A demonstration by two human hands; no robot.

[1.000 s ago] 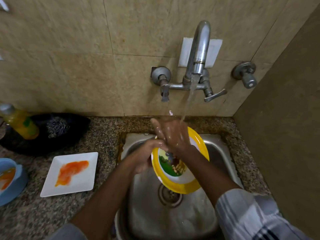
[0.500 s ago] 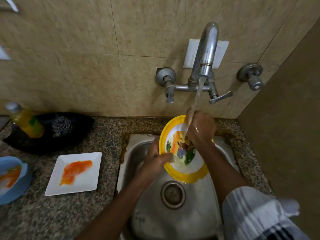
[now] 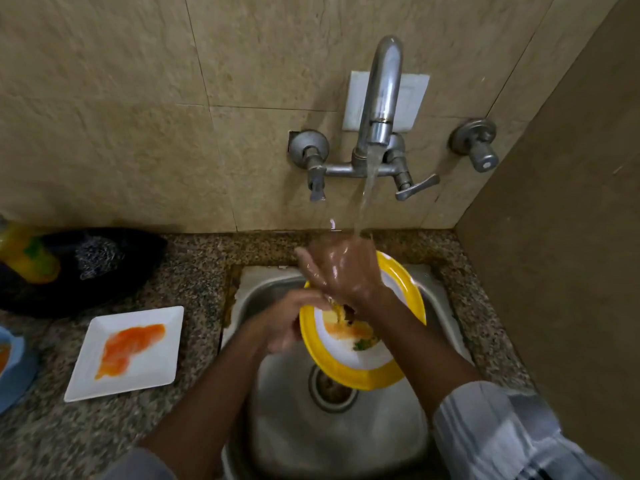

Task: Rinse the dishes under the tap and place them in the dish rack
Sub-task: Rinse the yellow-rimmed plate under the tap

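At centre frame the left hand (image 3: 287,323) grips the round yellow-rimmed plate (image 3: 360,372) tilted over the steel sink (image 3: 277,285); the right hand (image 3: 341,271), fingers spread, rubs it under the tap stream (image 3: 367,188). Better to turn the plate so water reaches the orange smear.

Dull metal sink (image 3: 277,427), speckled stone counter (image 3: 194,271), perhaps plastic plate (image 3: 346,374)

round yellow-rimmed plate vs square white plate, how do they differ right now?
Shape: the round yellow-rimmed plate has a white centre; the square white plate is plain.
Place: the round one is tilted over the steel sink under running water; the square one lies flat on the speckled counter.
Handling: the left hand grips the round plate's rim, the right hand rubs it; the square plate is untouched.
Shared: orange residue.
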